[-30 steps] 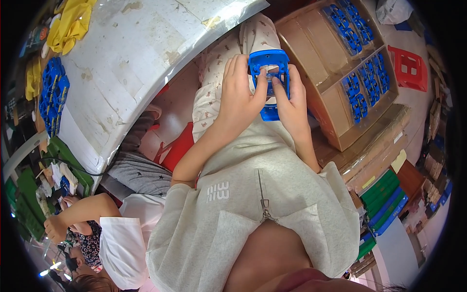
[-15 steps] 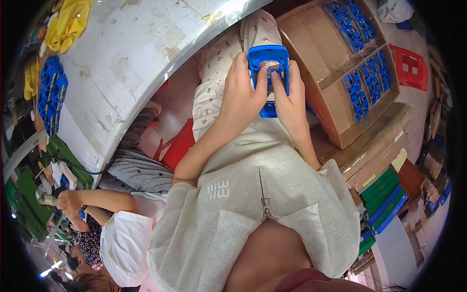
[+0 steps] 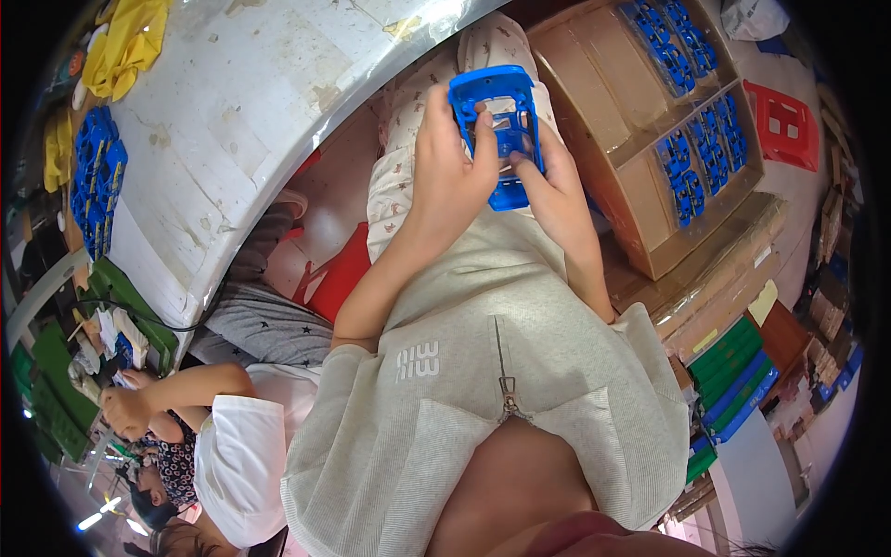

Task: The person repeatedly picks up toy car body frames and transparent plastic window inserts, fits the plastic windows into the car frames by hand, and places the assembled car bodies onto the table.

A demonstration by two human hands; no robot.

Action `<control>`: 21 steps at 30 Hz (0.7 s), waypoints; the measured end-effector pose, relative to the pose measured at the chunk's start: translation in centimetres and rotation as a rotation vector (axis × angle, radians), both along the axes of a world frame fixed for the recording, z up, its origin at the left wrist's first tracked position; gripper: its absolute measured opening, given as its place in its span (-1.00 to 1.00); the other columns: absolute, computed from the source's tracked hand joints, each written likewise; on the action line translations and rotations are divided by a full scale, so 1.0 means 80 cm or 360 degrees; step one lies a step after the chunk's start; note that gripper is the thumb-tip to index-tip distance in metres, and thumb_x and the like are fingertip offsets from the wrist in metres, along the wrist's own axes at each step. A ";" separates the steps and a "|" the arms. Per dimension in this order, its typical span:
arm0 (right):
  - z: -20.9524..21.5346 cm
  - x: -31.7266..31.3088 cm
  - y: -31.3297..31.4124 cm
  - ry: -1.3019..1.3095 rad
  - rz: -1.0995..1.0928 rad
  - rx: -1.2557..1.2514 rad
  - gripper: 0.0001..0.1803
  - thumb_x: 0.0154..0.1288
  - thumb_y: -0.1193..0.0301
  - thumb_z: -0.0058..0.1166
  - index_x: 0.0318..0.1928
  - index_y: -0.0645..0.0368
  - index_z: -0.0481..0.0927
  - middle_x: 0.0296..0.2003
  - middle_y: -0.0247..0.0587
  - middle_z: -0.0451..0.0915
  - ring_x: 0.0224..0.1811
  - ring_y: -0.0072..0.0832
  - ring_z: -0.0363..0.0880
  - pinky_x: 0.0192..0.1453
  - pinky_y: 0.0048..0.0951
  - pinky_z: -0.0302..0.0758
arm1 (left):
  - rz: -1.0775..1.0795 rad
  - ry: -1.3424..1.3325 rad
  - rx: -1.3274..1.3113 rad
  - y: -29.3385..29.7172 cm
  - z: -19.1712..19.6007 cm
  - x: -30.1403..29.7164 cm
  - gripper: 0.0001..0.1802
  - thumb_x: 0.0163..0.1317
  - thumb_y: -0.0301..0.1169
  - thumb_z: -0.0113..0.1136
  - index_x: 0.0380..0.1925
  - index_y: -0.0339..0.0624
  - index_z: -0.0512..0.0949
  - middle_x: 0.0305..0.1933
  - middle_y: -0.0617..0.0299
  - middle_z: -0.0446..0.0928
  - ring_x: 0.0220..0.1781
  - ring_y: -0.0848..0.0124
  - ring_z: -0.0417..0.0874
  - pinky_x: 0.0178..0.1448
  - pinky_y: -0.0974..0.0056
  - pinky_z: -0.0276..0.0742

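I hold a blue plastic shell (image 3: 509,141) over my lap, an oblong frame with rounded corners and openings through its middle. My left hand (image 3: 455,176) grips its left side, with the thumb across the front face. My right hand (image 3: 560,190) holds the lower right side, its thumb pressing near the inner edge. Both hands' far fingers are partly hidden behind the shell. Whether a smaller part sits inside the frame, I cannot tell.
A worn white table (image 3: 251,102) lies to the left, with stacked blue parts (image 3: 96,181) and yellow bags (image 3: 128,46) along its far side. At right stands a cardboard box (image 3: 594,102) holding several blue pieces in clear trays. A co-worker (image 3: 243,446) sits at lower left.
Both hands have raised the blue shell slightly and shifted it left, tilting it a little. My right thumb has slid lower, away from the middle of the shell.
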State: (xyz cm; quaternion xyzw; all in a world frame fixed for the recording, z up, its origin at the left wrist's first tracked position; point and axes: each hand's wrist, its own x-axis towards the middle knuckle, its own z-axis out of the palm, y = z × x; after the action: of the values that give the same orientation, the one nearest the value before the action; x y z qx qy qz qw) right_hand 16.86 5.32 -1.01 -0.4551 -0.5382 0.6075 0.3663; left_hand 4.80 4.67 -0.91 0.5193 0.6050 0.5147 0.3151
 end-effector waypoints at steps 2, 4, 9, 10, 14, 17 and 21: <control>0.002 -0.001 -0.002 0.0030 0.0003 -0.0121 -0.80 0.20 0.61 -0.22 -0.13 0.30 0.31 -0.38 -0.20 0.48 -0.38 -0.59 0.47 -0.27 -0.54 0.42 | -0.0005 -0.0124 -0.0173 0.000 0.004 -0.001 -0.80 0.13 -0.55 -0.02 -0.24 -0.35 0.26 -0.41 -0.02 0.41 -0.39 0.19 0.48 -0.31 0.20 0.37; -0.001 -0.001 -0.002 0.0016 0.0004 -0.0117 -0.80 0.21 0.62 -0.23 -0.13 0.31 0.31 -0.39 -0.20 0.48 -0.38 -0.59 0.47 -0.28 -0.55 0.42 | -0.0010 -0.0050 -0.0010 0.002 -0.003 0.000 -0.79 0.13 -0.55 -0.02 -0.24 -0.35 0.26 -0.43 0.01 0.40 -0.40 0.24 0.46 -0.32 0.21 0.35; -0.004 -0.002 -0.003 -0.0048 0.0005 -0.0097 -0.83 0.22 0.61 -0.23 -0.15 0.31 0.31 -0.44 -0.18 0.49 -0.39 -0.59 0.48 -0.28 -0.56 0.42 | -0.0004 -0.0047 -0.0061 0.001 -0.003 -0.002 -0.78 0.12 -0.54 0.00 -0.23 -0.34 0.27 -0.41 0.03 0.41 -0.41 0.29 0.44 -0.33 0.25 0.35; -0.005 -0.003 -0.003 -0.0053 -0.0023 -0.0070 -0.84 0.22 0.61 -0.23 -0.17 0.31 0.32 -0.46 -0.19 0.50 -0.41 -0.59 0.48 -0.30 -0.56 0.42 | -0.0008 -0.0069 -0.0012 0.001 -0.005 -0.002 -0.78 0.12 -0.54 0.01 -0.23 -0.33 0.28 -0.40 0.03 0.41 -0.41 0.30 0.44 -0.33 0.26 0.35; -0.005 -0.002 -0.002 -0.0124 -0.0073 0.0029 -0.88 0.21 0.61 -0.23 -0.23 0.29 0.34 -0.53 -0.20 0.50 -0.48 -0.58 0.48 -0.37 -0.54 0.42 | 0.0023 -0.0190 -0.0034 0.000 -0.006 0.002 -0.75 0.11 -0.51 0.05 -0.22 -0.32 0.29 -0.37 0.04 0.43 -0.36 0.30 0.47 -0.27 0.27 0.38; -0.012 -0.003 -0.004 -0.0154 -0.0129 0.0101 -0.89 0.19 0.61 -0.23 -0.25 0.29 0.34 -0.55 -0.17 0.50 -0.49 -0.55 0.50 -0.38 -0.52 0.42 | -0.0025 -0.0321 -0.0148 -0.011 -0.007 0.007 -0.66 0.11 -0.46 0.11 -0.16 -0.35 0.27 -0.29 0.05 0.42 -0.25 0.33 0.47 -0.16 0.27 0.39; -0.017 0.001 -0.003 -0.0166 -0.0154 0.0064 -0.77 0.08 0.59 -0.11 -0.20 0.30 0.29 -0.53 0.09 0.46 -0.44 -0.19 0.54 -0.37 -0.38 0.41 | -0.0119 -0.0378 -0.0186 -0.026 -0.003 0.027 -0.38 0.07 -0.43 0.20 0.07 -0.30 0.10 -0.09 0.15 0.32 -0.08 0.45 0.39 0.01 0.39 0.32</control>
State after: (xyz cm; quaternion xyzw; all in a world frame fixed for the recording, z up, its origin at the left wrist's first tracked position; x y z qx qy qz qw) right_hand 16.94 5.05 -2.37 -0.5042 -0.5460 0.5537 0.3756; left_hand 6.95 2.61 -1.16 0.4577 0.5726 0.5245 0.4332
